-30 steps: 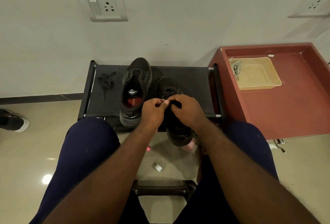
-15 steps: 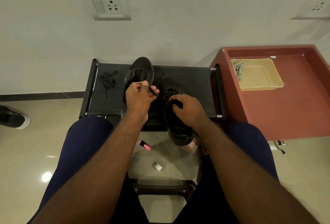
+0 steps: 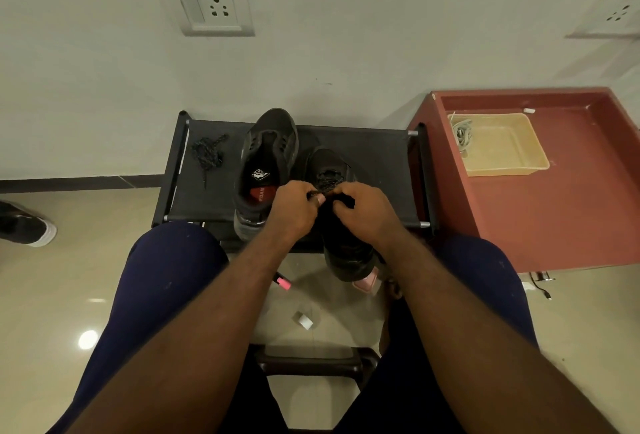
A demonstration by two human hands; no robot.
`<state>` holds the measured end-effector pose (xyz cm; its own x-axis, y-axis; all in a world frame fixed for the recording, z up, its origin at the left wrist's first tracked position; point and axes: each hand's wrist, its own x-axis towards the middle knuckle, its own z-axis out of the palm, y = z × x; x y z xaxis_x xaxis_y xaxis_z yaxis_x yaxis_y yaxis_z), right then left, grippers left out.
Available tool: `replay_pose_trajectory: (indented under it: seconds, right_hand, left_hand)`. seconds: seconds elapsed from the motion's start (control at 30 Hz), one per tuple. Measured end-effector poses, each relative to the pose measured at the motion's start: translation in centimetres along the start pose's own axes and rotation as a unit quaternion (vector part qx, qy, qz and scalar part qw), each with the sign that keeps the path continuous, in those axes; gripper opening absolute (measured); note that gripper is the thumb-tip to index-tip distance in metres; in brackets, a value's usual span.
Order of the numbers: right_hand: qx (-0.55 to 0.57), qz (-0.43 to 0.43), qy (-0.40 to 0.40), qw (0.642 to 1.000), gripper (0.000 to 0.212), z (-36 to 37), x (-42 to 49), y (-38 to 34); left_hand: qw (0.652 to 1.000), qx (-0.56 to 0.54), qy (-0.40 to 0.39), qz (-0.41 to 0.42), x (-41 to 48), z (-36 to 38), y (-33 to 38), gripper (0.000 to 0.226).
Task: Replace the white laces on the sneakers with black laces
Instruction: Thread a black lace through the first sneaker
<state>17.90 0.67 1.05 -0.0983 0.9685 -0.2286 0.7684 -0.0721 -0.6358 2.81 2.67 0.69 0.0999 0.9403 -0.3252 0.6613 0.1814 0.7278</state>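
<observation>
Sneakers (image 3: 270, 143) on black rack (image 3: 374, 163), white wall (image 3: 346, 35), glossy beige floor (image 3: 86, 278)

I am looking into a plain room of a home: a wall socket (image 3: 207, 6) upper left, glossy beige floor tiles (image 3: 52, 295) below, a low black shoe rack (image 3: 374, 163) at centre, a red cabinet (image 3: 554, 219) at right.

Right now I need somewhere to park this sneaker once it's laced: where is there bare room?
Bare: the rack fabric between the half-laced sneaker and the right rail; the red table in front of the beige tray. Crowded: the rack's left, with the spare black lace and unlaced sneaker, and the middle, where left hand and right hand pinch the threaded lace.
</observation>
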Motion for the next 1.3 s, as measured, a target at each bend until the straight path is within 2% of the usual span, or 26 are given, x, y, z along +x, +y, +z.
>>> replay_pose_trajectory:
  seconds: [0.07,0.13,0.23,0.37,0.43,0.57,0.73,0.97,1.03,1.13,1.2,1.3]
  right_hand:
    - [-0.002,0.004,0.000,1.000,0.027,0.0,0.0,-0.1]
    - [0.002,0.011,0.007,1.000,0.030,0.0,0.0,0.0]
    - [-0.001,0.014,0.005,1.000,0.032,0.0,0.0,-0.1]
    - [-0.009,0.007,0.001,1.000,0.033,0.0,-0.1,-0.2]
    - [-0.015,0.002,-0.008,1.000,0.035,-0.3,0.1,0.0]
    - [-0.011,-0.003,-0.027,1.000,0.034,-0.4,0.2,0.2]
    - [-0.034,0.028,0.056,0.997,0.026,0.2,0.1,0.3]
    - [-0.086,-0.004,0.049,0.995,0.008,-0.3,0.0,0.4]
    - [-0.091,-0.015,0.023,0.996,0.009,-0.3,-0.1,0.2]
    - [-0.151,0.013,-0.009,0.988,0.012,-0.2,-0.4,-0.3]
    - [-0.176,0.032,0.006,0.984,0.013,0.0,-0.5,-0.7]
    - [-0.142,0.053,0.032,0.988,0.023,0.8,-0.4,-1.3]
  left_hand:
    - [0.999,0.014,0.038,-0.014,0.2,-0.1,-0.2,0.015]
    - [0.996,-0.019,0.083,-0.032,0.6,-0.5,-0.4,0.014]
    - [0.991,-0.073,0.107,-0.017,0.2,-1.3,0.1,0.008]
    - [0.985,-0.105,0.136,0.001,-0.1,-1.4,0.7,0.013]
    - [0.990,-0.073,0.122,0.024,0.2,-1.1,0.4,0.013]
    - [0.998,-0.030,0.021,0.047,-0.3,0.2,0.4,0.018]
    - [0.999,-0.020,0.024,0.016,-0.1,0.7,-0.1,0.010]
    - [0.998,0.034,0.030,0.035,-0.3,1.3,0.1,0.011]
    - [0.999,0.018,0.036,0.033,-0.3,1.2,0.1,0.010]
    - [0.998,0.014,0.033,0.046,-0.3,1.4,0.0,0.011]
    - [0.998,0.018,0.030,0.051,-0.4,1.4,0.1,0.013]
    - [0.998,0.024,0.028,0.044,-0.4,1.3,0.1,0.015]
